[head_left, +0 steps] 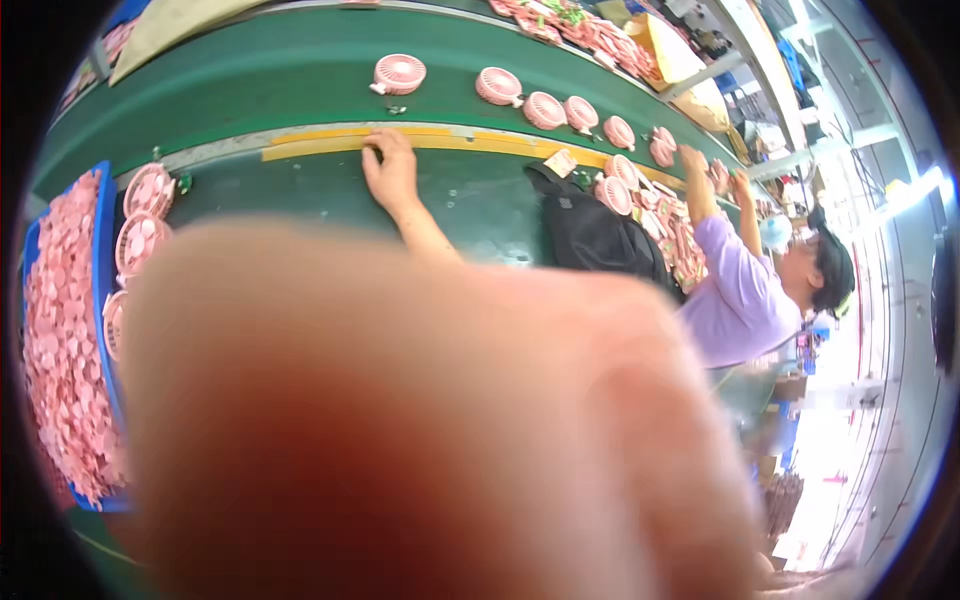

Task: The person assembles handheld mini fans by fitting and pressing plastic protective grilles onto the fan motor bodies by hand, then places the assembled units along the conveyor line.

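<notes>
Pinkish and badly blurred, something very close to the lens is filling the lower middle of the frame; it is looking like skin, but I cannot tell which hand it is or how it is held.

Beyond it, one hand point(390, 170) is stretching out from the centre toward the upper middle, lying flat and open, palm down, its fingertips resting on the yellow strip point(330, 143) edging the green conveyor belt point(300, 80). It is grasping nothing. Whether it is the left or the right I cannot tell.

At the left edge, a blue tray point(103, 260) is sitting heaped with small pink parts point(60, 330), with round pink fan grilles point(140, 240) stacked just beside it.

Further up, a pink handheld fan point(398, 74) is lying on the belt nearest the flat hand, and a row of pink fans point(560, 108) is trailing toward the upper right.

A black bag point(595, 235) is resting right of centre, and past it a co-worker in a lilac shirt point(740, 300) is reaching both arms onto the belt
</notes>
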`<state>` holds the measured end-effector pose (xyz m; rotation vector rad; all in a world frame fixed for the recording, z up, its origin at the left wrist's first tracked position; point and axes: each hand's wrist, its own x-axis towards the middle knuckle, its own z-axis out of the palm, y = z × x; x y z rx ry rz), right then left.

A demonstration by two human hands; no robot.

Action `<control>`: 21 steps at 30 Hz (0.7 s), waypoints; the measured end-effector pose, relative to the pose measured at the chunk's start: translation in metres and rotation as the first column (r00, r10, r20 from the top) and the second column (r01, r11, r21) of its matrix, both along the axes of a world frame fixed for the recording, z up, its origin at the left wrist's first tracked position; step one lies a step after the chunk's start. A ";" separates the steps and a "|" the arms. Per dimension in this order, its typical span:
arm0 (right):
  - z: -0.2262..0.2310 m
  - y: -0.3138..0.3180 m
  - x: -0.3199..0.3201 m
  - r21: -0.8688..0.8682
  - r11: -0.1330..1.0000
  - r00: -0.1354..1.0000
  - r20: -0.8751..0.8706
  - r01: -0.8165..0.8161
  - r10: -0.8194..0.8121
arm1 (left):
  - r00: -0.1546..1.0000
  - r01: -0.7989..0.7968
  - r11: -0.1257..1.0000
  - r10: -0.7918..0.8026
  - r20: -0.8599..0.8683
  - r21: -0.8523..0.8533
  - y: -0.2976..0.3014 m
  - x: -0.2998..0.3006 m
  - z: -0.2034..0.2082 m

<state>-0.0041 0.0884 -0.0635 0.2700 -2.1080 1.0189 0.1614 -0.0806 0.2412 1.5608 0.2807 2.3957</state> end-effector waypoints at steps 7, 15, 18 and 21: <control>0.008 -0.015 -0.001 -0.115 0.993 0.998 -0.065 -0.027 0.020 | 0.993 0.109 0.989 -0.113 0.036 0.104 0.027 0.006 0.003; 0.003 -0.009 0.000 -0.067 0.997 0.994 -0.099 0.034 -0.040 | 0.977 0.212 0.964 -0.213 -0.014 0.161 0.038 0.000 0.012; 0.009 -0.015 0.010 -0.134 0.991 1.000 -0.015 0.006 -0.008 | 0.977 0.211 0.962 -0.215 0.005 0.174 0.040 0.002 0.010; 0.012 -0.006 0.007 -0.135 0.991 1.000 -0.009 0.021 -0.022 | 0.971 0.229 0.955 -0.237 0.016 0.188 0.040 0.002 0.011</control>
